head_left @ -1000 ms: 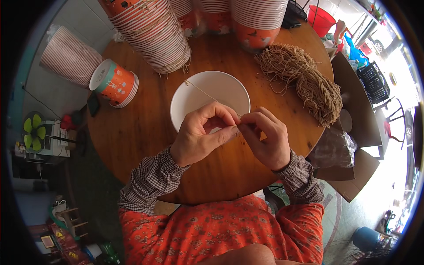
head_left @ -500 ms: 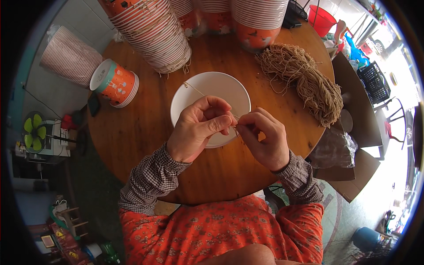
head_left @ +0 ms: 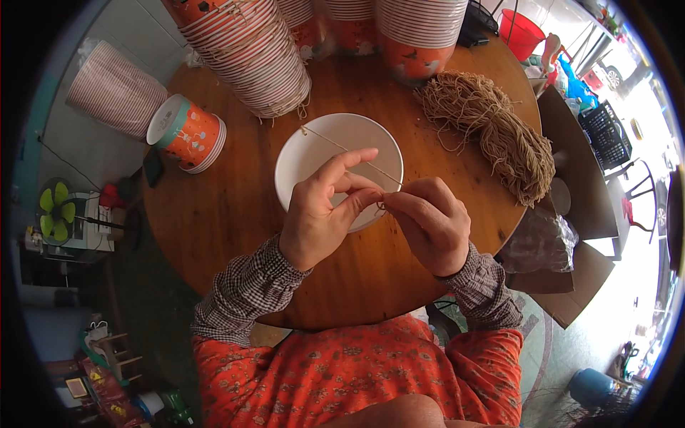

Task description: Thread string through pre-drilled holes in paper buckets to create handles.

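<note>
A white round paper tub (head_left: pixel 291 162) stands on the wooden table with its open top toward me. A thin tan string (head_left: pixel 341 145) runs from a knot at its far left rim across the opening to my hands. My left hand (head_left: pixel 317 210) pinches the string at the near right rim with its thumb, while the index finger is raised. Pressed close beside it, my right hand (head_left: pixel 434 225) grips the string between thumb and bent fingers. A small loop shows between the fingertips; its exact form is too small to make out.
Nested orange tubs with strings (head_left: pixel 246 60) rise at the back left. A bundle of tan strings (head_left: pixel 492 132) lies on the right of the round table (head_left: pixel 342 285). Several orange tubs (head_left: pixel 191 135) lie on their side at the left. A cardboard box (head_left: pixel 581 178) stands at the right.
My left index finger has lifted and straightened, and the left hand has shifted slightly right. The string across the tub now shows along more of its length. My right hand stays near the rim.
</note>
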Demonstrator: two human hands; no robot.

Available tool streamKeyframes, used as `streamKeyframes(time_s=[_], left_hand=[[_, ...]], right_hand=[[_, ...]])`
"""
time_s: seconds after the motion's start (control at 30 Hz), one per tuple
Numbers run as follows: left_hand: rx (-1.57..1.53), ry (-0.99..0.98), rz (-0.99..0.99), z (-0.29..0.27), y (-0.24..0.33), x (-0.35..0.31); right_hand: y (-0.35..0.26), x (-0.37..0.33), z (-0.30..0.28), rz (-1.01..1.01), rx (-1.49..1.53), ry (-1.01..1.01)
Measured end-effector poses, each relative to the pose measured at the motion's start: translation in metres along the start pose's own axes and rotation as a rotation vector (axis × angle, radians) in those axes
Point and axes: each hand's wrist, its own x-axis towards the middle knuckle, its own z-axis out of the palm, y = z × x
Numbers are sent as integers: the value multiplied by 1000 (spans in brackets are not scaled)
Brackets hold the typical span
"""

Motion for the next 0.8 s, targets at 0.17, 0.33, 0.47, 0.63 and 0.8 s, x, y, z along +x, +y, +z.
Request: streamKeyframes(time_s=[0.17, 0.33, 0.47, 0.63, 0.8], left_hand=[[7, -15, 23, 3, -3, 0], [35, -71, 44, 2, -8, 3], [-49, -58, -14, 7, -5, 1], [-130, -79, -78, 3, 0, 0], [-107, -135, -240, -2, 7, 2]], right_hand=[[3, 0, 1, -60, -9, 61], [5, 2, 0, 18, 82, 11], [4, 4, -2, -41, -69, -22], [1, 3, -1, 88, -29, -4], [0, 1, 1, 131, 43, -11]])
